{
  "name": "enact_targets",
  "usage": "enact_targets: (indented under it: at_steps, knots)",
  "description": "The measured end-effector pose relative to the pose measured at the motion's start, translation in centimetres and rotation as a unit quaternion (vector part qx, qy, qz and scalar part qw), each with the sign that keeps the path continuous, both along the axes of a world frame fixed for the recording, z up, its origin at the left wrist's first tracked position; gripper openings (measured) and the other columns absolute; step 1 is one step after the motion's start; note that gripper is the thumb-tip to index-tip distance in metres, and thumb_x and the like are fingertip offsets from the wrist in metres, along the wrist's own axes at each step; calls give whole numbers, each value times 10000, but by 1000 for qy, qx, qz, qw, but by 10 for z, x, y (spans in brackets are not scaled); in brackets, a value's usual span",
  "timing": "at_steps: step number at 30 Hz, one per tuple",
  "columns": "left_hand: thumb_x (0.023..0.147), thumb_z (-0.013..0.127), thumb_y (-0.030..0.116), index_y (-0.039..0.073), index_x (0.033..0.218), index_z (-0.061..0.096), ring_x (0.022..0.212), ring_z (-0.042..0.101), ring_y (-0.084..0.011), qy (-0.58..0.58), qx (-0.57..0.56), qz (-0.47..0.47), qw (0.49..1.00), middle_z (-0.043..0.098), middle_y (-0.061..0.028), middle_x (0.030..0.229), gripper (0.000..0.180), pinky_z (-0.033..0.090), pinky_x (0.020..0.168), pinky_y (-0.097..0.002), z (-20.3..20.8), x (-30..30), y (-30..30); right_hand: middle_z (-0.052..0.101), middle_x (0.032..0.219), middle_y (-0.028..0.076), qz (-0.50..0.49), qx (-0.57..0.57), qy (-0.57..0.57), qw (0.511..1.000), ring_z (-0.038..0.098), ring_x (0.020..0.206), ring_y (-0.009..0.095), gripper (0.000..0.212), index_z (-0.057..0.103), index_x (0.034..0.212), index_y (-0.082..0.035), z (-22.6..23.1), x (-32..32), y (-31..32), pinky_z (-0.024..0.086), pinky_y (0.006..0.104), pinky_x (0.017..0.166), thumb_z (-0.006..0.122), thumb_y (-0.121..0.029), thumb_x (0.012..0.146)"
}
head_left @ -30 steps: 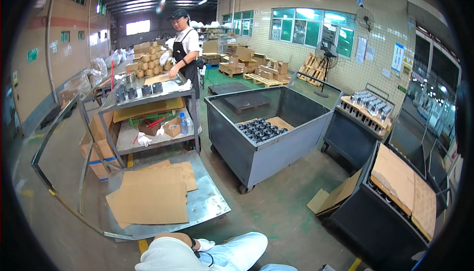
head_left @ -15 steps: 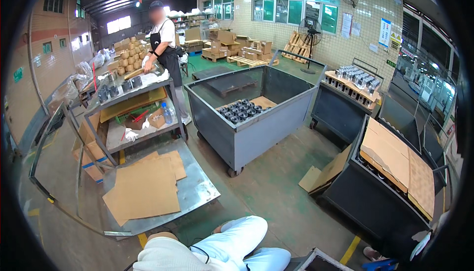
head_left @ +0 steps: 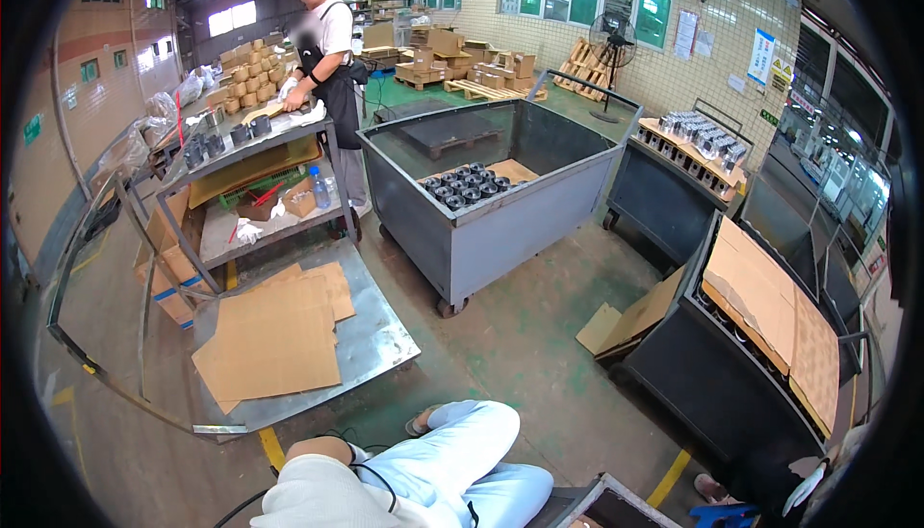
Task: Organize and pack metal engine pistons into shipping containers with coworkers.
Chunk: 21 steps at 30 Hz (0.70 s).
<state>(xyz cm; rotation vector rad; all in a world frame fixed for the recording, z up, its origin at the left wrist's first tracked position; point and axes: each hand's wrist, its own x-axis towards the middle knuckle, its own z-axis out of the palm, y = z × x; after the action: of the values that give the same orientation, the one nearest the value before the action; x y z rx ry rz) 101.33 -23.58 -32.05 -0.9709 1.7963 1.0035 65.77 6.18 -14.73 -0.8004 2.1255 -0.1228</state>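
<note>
Neither my left hand nor my right hand shows in the picture. At the lower edge lie a white knit sleeve, a bit of bare arm and light blue trousers point(head_left: 443, 470) with bent legs; whose they are I cannot tell. A thin black cable runs over them. Just beyond is a low metal platform point(head_left: 380, 331) bearing flat cardboard sheets point(head_left: 274, 340). Farther off stands a grey wheeled bin point(head_left: 539, 249), with several dark round metal parts point(head_left: 467, 184) on cardboard inside.
A co-worker point(head_left: 332, 56) in a dark apron has both hands over a bench point(head_left: 279, 138) with dark cylinders. At right, a dark cart point(head_left: 712, 374) is covered with cardboard; another holds shiny parts point(head_left: 703, 130). Another person's shoe point(head_left: 709, 488) shows at lower right.
The co-worker stands straighter with the head turned toward me. My view has shifted a little, so the trousers and platform sit slightly farther left and higher.
</note>
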Motion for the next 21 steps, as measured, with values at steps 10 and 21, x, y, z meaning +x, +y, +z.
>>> enact_targets:
  at_steps: [10,21]
  knots:
    - [845,454,403,118,1104,640,1067,582,-305,-49,6,-229,972,620,-151,1121,428,446,879,-413,46,18,-17,588,991,217,-28,10,-5,1000,555,966,297,275,627,989,-71,-3,7,32,432,450,826,610,-197,746]
    - [831,478,346,88,988,665,934,620,-321,109,-179,-252,945,653,-165,980,355,464,832,-420,105,-64,-116,591,977,212,-90,54,-100,989,549,962,293,241,645,959,-74,-63,123,186,424,456,825,624,-153,732]
